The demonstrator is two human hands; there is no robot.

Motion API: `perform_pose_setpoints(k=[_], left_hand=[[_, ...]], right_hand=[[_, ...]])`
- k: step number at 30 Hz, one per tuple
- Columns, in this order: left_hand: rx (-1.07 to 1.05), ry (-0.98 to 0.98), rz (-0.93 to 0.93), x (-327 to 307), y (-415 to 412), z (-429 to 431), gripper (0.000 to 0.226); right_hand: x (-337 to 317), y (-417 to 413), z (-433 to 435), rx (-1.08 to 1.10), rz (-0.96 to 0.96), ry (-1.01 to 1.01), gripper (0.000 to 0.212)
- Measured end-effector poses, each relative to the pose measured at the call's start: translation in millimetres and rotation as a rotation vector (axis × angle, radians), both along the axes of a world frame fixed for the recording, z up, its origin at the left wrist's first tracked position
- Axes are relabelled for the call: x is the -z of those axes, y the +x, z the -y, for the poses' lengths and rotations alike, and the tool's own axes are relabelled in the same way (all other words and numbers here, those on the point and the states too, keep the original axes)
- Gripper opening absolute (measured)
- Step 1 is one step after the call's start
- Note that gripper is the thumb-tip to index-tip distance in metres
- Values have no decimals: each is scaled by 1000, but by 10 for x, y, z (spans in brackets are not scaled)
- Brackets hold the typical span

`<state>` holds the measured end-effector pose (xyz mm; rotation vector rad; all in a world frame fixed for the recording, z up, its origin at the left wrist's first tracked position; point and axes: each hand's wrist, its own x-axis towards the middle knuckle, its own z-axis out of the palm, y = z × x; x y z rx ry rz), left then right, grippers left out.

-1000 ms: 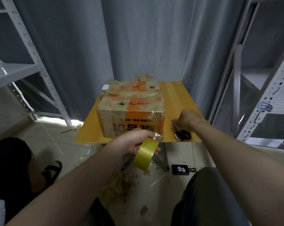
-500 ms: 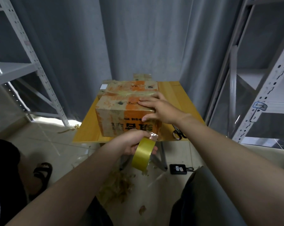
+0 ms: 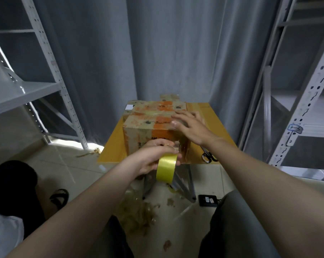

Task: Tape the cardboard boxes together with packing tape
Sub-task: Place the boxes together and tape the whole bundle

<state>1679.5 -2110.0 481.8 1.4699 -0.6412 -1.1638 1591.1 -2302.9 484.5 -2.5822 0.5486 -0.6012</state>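
On a yellow bench [image 3: 111, 148] between metal shelves, a person works at two worn cardboard boxes. The left hand [image 3: 150, 158], at the bench's near edge, grips a roll of yellow packing tape [image 3: 165, 168], fingers curled over its rim, the roll held on edge just in front of the front box [image 3: 138, 135]. A rear box [image 3: 153, 108] sits touching behind it. The right hand [image 3: 192, 127] lies spread, fingers straight, on the front box's top near its right end. Scissors [image 3: 209, 156] rest on the bench to the right.

The roll looks light and rigid, best held by its rim or through the core. Its thin film is likely to cling to itself if it goes slack. The boxes look stiff but tired, their faces glossy with old tape and probably slippery. Pressing near the edges, where the card is firmest, seems the safest way to steady them.
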Motion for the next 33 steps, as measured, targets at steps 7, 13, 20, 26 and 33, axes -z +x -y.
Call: perform_pose_setpoints(k=[7, 13, 20, 26, 33], left_hand=[[-139, -165, 9, -141, -79, -120, 41], [-200, -222, 68, -264, -104, -94, 41], [-156, -244, 51, -313, -150, -6, 75], [-90, -267, 195, -381, -283, 9, 56], [1, -288, 133, -484, -392, -131, 53]], right_hand=[[-200, -187, -230, -39, 135, 189, 47], [-430, -156, -392, -159, 82, 249, 11], [-536, -189, -436, -27, 173, 261, 13], [-731, -249, -383, 52, 251, 243, 11], [-1160, -132, -199, 104, 394, 401, 17]])
